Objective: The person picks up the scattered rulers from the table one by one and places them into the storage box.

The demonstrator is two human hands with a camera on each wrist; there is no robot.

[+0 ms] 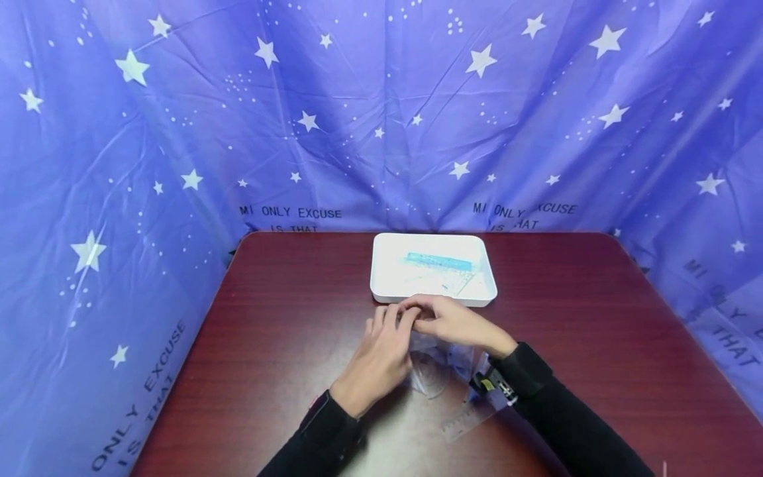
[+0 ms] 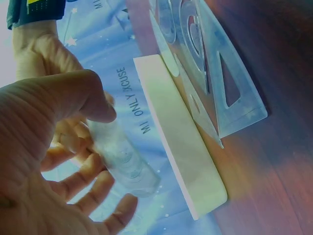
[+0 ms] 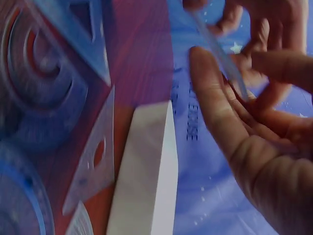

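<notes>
A thin translucent plastic strip (image 2: 129,166) with faint rounded shapes in it is held up between both hands, in front of the white tray. My left hand (image 1: 378,354) pinches it, the thumb on one end and the other fingers spread behind. My right hand (image 1: 461,324) grips it from the other side; in the right wrist view the strip (image 3: 220,54) shows nearly edge-on between thumb and fingers. In the head view the hands largely hide it. Below them on the table lie a clear protractor (image 1: 430,381) and clear set squares (image 2: 239,115).
Beyond the hands stands the white tray (image 1: 432,298), holding a blue ruler (image 1: 440,261) and a clear set square (image 1: 466,281). Partly under my right forearm, a clear ruler (image 1: 471,423) lies on the dark red table (image 1: 286,298). A starry blue curtain (image 1: 381,99) hangs around it.
</notes>
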